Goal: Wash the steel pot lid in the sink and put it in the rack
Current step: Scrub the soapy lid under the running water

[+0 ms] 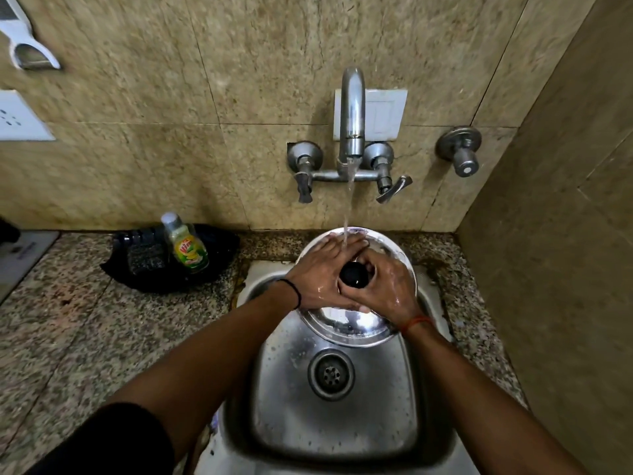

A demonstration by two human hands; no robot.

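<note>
The round steel pot lid [356, 325] is held over the far end of the steel sink [335, 426], top side up, with its black knob [355, 274] in the middle. My right hand [383, 286] curls its fingers round the knob. My left hand [323, 269] lies flat on the lid's top with straight fingers under the water stream [347, 214] from the tap [352, 111]. Both hands are wet. No rack is in view.
A black tray [212, 269] on the granite counter left of the sink holds a dish-soap bottle [186, 243] and a dark scrubber [145, 257]. Tap handles [394, 190] stick out from the tiled wall. A side wall stands close on the right.
</note>
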